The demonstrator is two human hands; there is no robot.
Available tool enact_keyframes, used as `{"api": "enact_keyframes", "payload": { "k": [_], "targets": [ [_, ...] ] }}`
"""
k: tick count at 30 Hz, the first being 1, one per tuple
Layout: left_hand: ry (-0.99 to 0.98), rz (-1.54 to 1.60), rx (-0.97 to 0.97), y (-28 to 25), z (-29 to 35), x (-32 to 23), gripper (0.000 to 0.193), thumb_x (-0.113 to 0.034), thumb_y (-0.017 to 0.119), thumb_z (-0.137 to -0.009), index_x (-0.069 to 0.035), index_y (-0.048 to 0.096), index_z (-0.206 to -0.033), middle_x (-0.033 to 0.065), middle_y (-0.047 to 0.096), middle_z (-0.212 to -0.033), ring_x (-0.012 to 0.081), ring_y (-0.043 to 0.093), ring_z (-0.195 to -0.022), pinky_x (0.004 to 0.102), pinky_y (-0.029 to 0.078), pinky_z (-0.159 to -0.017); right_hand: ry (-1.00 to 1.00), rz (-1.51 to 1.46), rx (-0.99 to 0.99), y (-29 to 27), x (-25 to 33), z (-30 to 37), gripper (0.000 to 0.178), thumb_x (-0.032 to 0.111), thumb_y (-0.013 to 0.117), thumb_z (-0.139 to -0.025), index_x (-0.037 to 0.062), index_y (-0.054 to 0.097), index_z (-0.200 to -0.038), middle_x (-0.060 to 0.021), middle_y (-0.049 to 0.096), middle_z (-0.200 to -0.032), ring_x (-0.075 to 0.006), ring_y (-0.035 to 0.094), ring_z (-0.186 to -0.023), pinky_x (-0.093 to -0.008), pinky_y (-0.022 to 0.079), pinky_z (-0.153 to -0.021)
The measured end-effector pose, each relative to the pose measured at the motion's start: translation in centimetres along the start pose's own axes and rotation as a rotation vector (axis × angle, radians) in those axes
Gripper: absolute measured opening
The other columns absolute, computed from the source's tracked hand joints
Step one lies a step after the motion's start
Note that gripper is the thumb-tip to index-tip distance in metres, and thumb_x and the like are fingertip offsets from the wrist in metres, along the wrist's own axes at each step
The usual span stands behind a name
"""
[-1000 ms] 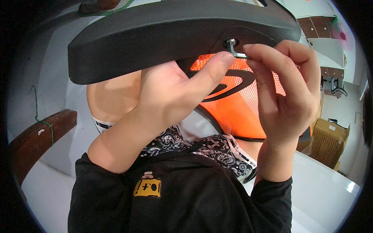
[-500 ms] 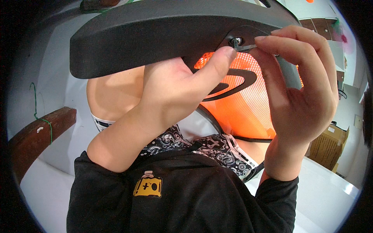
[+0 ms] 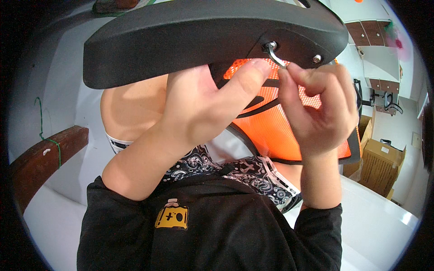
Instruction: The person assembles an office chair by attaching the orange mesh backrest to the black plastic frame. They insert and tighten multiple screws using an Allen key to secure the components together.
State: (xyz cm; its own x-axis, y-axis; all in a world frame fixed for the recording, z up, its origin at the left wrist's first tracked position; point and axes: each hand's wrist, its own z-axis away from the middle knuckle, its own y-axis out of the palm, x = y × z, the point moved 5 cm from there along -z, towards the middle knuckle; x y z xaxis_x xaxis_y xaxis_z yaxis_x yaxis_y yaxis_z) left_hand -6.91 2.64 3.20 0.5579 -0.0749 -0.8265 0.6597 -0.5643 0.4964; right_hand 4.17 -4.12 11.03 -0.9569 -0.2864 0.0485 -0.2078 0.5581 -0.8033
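Observation:
A long black plastic chair armrest (image 3: 181,47) crosses the upper view, with two silver bolts near its right end. My left hand (image 3: 203,101) grips it from below; the fingers pass out of sight behind it and the thumb points up beside the nearer bolt. An L-shaped hex key (image 3: 274,57) has one end at that bolt's head. My right hand (image 3: 321,101) pinches the key's other end between thumb and curled fingers. The second bolt (image 3: 317,58) sits bare farther right. Behind my hands is an orange mesh chair back (image 3: 266,131) with a black frame.
A dark wooden arm (image 3: 49,156) with green string curves along the left. Cardboard boxes (image 3: 379,167) stand at the right, below wall cabinets (image 3: 373,32). My lap, in patterned shorts (image 3: 253,176), lies under the work.
My right hand has swung down and left with the hex key's free end, uncovering the second bolt. The key now slants downward. My left hand stays nearly still.

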Motion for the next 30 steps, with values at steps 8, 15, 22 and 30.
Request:
{"api": "enact_keyframes", "payload": {
  "k": [8,15,22,30],
  "targets": [
    [-0.114,0.152,-0.027,-1.4,1.0,1.5,0.023,-0.015,0.050,-0.095,0.005,0.062,-0.099,0.0075,0.065,-0.093,0.0124,0.060,-0.090,0.0272,0.048,-0.080,0.575,-0.782,-0.167,3.9,1.8,5.3,0.028,-0.008,0.061,-0.079,-0.0054,0.065,-0.107,-0.0166,0.059,-0.109,-0.0211,0.061,-0.091,-0.0294,0.051,-0.077],
    [-0.094,0.150,-0.032,-1.4,1.6,1.5,0.025,-0.017,0.050,-0.096,0.005,0.062,-0.101,0.0083,0.065,-0.094,0.0126,0.060,-0.091,0.0276,0.048,-0.082,0.692,-1.295,-0.097,6.4,3.8,5.5,0.036,-0.007,0.062,-0.080,-0.0035,0.063,-0.115,-0.0117,0.049,-0.118,-0.0177,0.050,-0.103,-0.0280,0.039,-0.090],
    [-0.087,0.142,-0.029,-1.2,1.4,1.4,0.028,-0.019,0.050,-0.096,0.005,0.062,-0.102,0.0091,0.065,-0.096,0.0127,0.060,-0.092,0.0280,0.048,-0.083,0.937,-1.455,-0.348,7.2,3.0,5.4,0.027,-0.004,0.065,-0.083,-0.0024,0.064,-0.110,-0.0063,0.058,-0.101,-0.0114,0.055,-0.092,-0.0230,0.043,-0.081],
    [-0.092,0.138,-0.017,-1.0,1.3,1.0,0.031,-0.021,0.050,-0.097,0.005,0.062,-0.105,0.0101,0.066,-0.098,0.0130,0.060,-0.094,0.0285,0.048,-0.085,1.085,-1.616,-0.382,7.9,2.9,4.2,0.017,0.001,0.070,-0.083,-0.0006,0.063,-0.098,-0.0030,0.063,-0.089,-0.0077,0.057,-0.078,-0.0204,0.047,-0.072]
  ]
}}
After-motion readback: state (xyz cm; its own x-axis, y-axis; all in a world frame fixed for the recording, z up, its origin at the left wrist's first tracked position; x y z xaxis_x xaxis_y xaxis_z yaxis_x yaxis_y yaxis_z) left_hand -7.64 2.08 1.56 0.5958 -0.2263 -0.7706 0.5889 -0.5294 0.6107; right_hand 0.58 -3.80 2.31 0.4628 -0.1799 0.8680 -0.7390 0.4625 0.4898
